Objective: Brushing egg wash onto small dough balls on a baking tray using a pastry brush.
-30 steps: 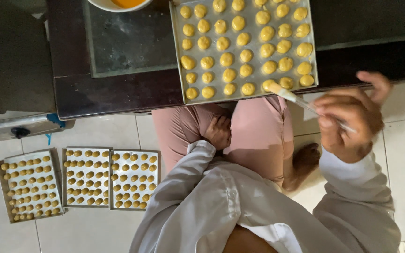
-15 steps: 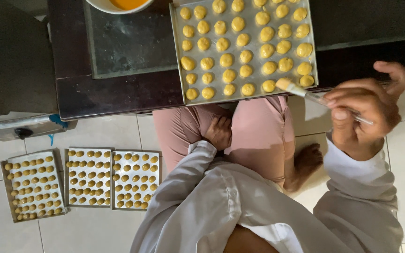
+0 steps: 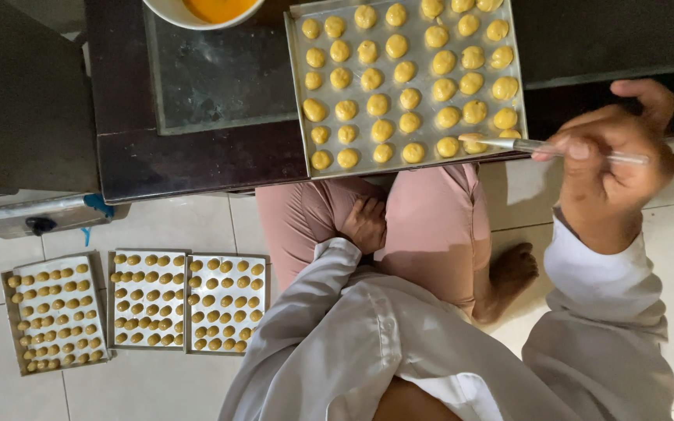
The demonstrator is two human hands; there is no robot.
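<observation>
One view, from the head camera. The right hand (image 3: 602, 168) is clamped on a thin brush (image 3: 544, 146), fingers pinched together around its handle. The brush tip touches a dough ball (image 3: 475, 145) in the near-right corner of the metal baking tray (image 3: 299, 117). That tray sits on the dark surface (image 3: 196, 164), filled with rows of yellow dough balls. The left hand (image 3: 365, 224) rests on the lap in pink trousers; its fingers are curled loosely, holding nothing. A white bowl (image 3: 167, 11) of orange liquid stands at the far edge of the surface, left of the tray. Three filled trays (image 3: 138, 308) lie side by side on the tiled floor (image 3: 173, 234), at near left.
</observation>
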